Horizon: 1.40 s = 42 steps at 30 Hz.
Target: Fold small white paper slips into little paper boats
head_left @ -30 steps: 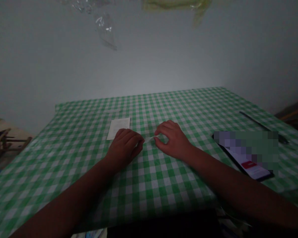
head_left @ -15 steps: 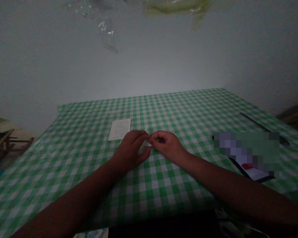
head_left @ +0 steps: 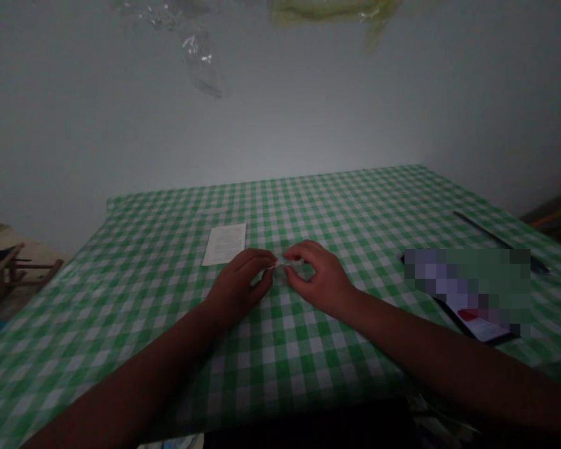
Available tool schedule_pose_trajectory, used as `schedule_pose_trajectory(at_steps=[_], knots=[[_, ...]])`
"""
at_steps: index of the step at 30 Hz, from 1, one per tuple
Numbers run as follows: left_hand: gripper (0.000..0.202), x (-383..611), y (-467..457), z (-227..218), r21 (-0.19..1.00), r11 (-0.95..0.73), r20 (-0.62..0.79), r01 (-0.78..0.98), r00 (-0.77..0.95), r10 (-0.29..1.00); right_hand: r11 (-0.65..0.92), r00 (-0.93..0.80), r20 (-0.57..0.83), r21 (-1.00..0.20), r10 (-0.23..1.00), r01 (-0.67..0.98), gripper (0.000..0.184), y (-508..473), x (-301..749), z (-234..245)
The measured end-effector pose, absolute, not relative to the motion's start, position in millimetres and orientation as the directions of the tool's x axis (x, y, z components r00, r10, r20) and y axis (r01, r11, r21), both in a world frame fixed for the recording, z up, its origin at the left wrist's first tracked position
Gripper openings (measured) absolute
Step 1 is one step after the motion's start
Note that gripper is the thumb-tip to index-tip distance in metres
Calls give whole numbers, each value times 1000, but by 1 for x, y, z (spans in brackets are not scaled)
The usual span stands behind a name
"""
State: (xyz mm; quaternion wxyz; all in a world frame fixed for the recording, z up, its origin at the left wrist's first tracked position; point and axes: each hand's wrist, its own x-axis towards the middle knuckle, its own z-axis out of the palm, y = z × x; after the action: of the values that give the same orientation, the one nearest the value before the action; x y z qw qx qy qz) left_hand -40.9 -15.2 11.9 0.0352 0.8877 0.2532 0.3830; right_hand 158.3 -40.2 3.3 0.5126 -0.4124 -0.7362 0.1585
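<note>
My left hand (head_left: 240, 284) and my right hand (head_left: 316, 276) rest close together on the middle of a table with a green-and-white checked cloth (head_left: 168, 349). Both pinch the ends of a small, thin white strip (head_left: 280, 265) held between their fingertips, just above the cloth. The strip is too small and dim to name. A white slip of paper (head_left: 225, 244) lies flat just beyond my left hand.
A phone (head_left: 477, 321) with a lit screen lies at the right, partly blurred out. A long dark stick-like thing (head_left: 486, 234) lies at the far right edge. A pale wall stands behind the table. Wooden furniture (head_left: 9, 274) shows at the left.
The hands came together over the strip half a second ago and have now drawn slightly apart, with the strip stretched between the fingertips. The paper slip and phone have not moved.
</note>
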Motion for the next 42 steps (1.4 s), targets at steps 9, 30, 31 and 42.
schedule_pose_trajectory(at_steps=[9, 30, 31, 42], knots=[[18, -35, -22, 17, 284, -910, 679, 302, 606, 414, 686, -279, 708, -385, 649, 618, 7, -41, 159, 10], [10, -37, -25, 21, 204, -902, 680, 380, 608, 410, 653, -276, 725, -304, 631, 694, 5, -39, 166, 14], [11, -38, -24, 21, 202, -902, 691, 381, 597, 407, 637, -262, 722, -310, 641, 706, 5, -37, 169, 13], [11, -43, -18, 18, 221, -883, 710, 414, 552, 436, 605, -183, 728, -370, 660, 705, 13, -27, 182, 15]])
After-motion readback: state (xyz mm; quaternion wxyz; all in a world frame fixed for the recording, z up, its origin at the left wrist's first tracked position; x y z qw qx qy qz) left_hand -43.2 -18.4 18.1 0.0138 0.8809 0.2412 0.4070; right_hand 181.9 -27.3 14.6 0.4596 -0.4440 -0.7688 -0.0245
